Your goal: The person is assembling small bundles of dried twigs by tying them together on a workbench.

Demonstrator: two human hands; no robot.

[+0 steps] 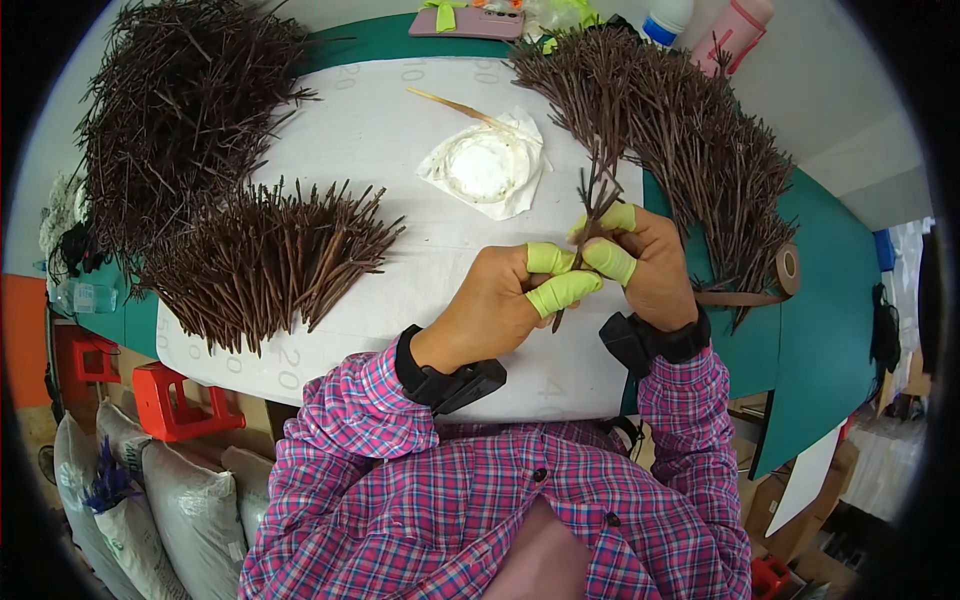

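Both hands are pinching one small bundle of brown twigs (592,215) above the white mat (400,130): the left hand (500,305) is gripping its lower stem, the right hand (650,260) closing around it higher up. Behind lies a glue dish (485,165); twig piles (265,260) are flanking them, and tape (787,270) is lying right.

craft workshop – heaps of brown twigs (190,110) on worktable (380,130), stuffed sacks (180,500) – tape roll (788,268)
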